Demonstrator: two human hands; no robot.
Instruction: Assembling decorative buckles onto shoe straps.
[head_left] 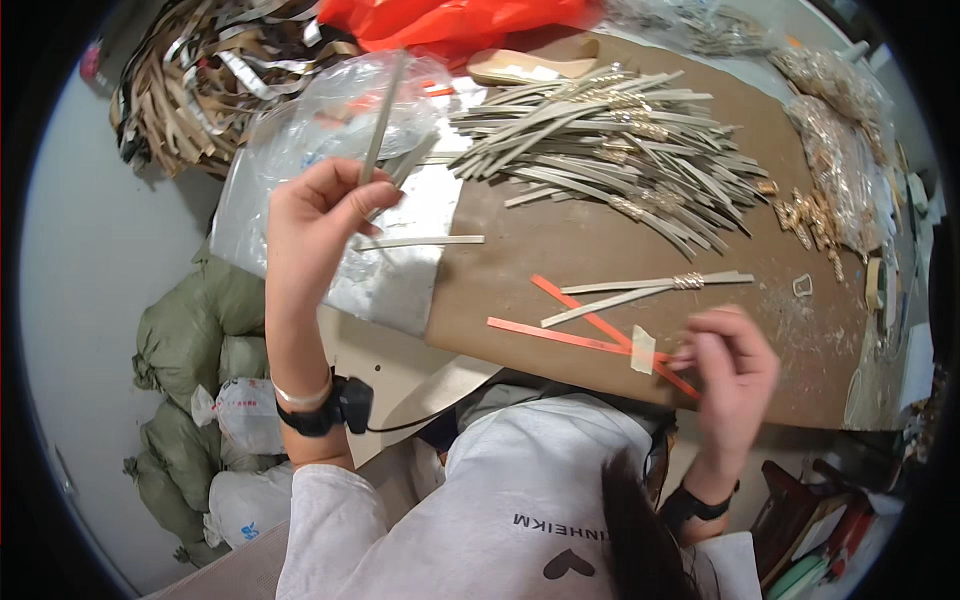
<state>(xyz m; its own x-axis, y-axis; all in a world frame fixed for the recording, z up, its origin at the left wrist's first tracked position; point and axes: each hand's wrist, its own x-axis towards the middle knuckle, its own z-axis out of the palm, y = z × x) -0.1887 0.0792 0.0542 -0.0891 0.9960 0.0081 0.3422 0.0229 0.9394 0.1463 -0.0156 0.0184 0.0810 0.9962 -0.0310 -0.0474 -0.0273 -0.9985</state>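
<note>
My left hand (335,210) is raised above the left part of the table, thumb and fingers pinched on a narrow grey strap (384,115) that points upward. Other grey strips show just behind that hand, and a single loose strip (430,241) lies below it. My right hand (735,355) is closed in a pinch at the right end of two crossed orange strips (555,333). Beige tape (643,349) covers their crossing. What the right fingertips hold, if anything, is hidden. Beyond it lie two grey straps joined by a gold braided sleeve (688,282).
A large pile of grey straps with gold sleeves (610,150) covers the back of the brown table mat (480,290). Gold pieces (808,220), a small buckle (802,285) and a tape roll (876,284) lie right. Clear plastic (330,120) and brown strips (190,110) are back left.
</note>
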